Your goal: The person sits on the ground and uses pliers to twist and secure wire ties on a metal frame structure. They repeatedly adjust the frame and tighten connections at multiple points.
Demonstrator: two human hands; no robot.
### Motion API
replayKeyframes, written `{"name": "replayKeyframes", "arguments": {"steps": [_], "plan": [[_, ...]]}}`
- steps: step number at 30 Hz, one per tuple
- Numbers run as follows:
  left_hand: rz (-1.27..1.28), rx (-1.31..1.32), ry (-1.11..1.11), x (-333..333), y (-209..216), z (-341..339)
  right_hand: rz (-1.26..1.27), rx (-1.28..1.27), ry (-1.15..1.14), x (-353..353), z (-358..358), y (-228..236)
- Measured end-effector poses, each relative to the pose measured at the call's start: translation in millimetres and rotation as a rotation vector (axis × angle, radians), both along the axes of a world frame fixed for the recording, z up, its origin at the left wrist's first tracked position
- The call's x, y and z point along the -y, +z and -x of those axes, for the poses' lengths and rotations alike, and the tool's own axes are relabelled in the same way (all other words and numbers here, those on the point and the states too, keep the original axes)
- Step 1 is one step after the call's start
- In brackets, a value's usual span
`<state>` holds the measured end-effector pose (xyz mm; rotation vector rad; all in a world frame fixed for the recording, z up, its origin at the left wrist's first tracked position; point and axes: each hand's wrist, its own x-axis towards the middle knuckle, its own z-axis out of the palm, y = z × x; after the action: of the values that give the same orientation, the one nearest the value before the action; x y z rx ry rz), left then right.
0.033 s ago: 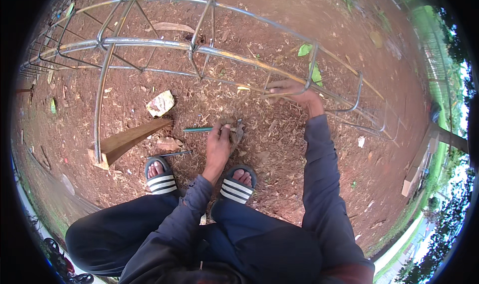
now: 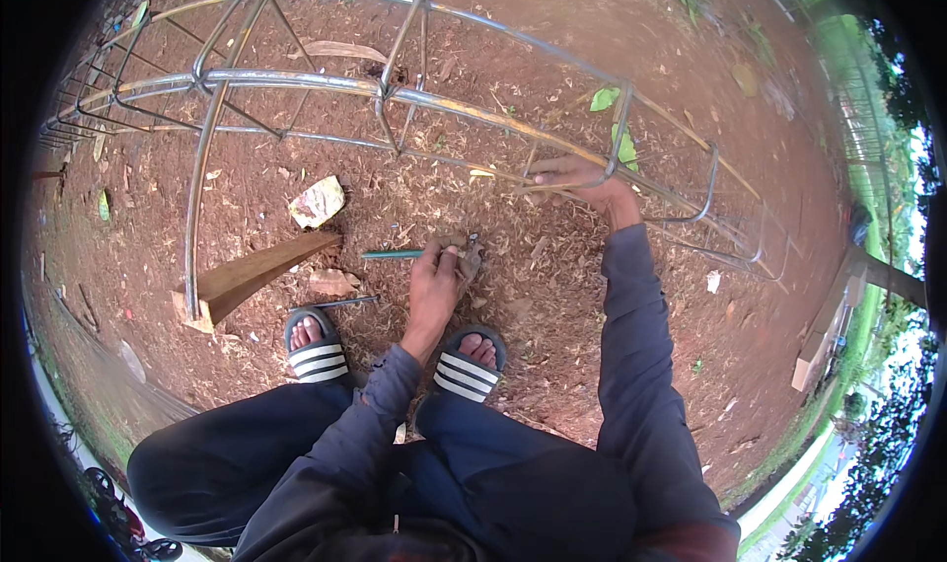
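Observation:
A long cage of steel bars and bent stirrups, a rebar cage (image 2: 464,106), stretches across the scene in front of me. My right hand (image 2: 582,180) reaches under its near edge at the right, fingers wrapped round a lower bar. Lower down, my left hand (image 2: 434,284) is closed near the ground. From its left side sticks a thin green handle (image 2: 390,254) of a tool; its kind is hidden by the fingers. Just beyond the hand, a small metal piece (image 2: 473,237) shows; whether it belongs to the tool I cannot tell.
A wooden stake (image 2: 258,274) stands left of my hands, with a long bent bar (image 2: 205,197) beside it. A crumpled wrapper (image 2: 318,203) lies on the reddish soil. My sandalled feet (image 2: 468,365) are close below my left hand. Green leaves (image 2: 621,148) lie behind the cage.

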<state>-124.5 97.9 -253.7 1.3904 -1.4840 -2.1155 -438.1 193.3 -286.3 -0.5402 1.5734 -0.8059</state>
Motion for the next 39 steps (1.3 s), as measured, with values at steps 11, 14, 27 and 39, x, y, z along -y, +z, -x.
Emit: {"name": "replayKeyframes", "arguments": {"steps": [11, 14, 27, 39], "plan": [[0.011, 0.085, -0.078, -5, -21, 27, 0.009, -0.110, 0.088, 9, 3, -6], [-0.121, 0.118, -0.031, -11, -24, 40, 0.021, -0.170, 0.179, 8, 6, -4], [-0.500, 0.072, -0.001, -26, -73, 71, -0.034, -0.562, -0.207, -11, -42, 1], [-0.389, -0.072, -0.033, -19, -58, 106, -0.032, -0.519, -0.321, -9, -44, 2]]}}
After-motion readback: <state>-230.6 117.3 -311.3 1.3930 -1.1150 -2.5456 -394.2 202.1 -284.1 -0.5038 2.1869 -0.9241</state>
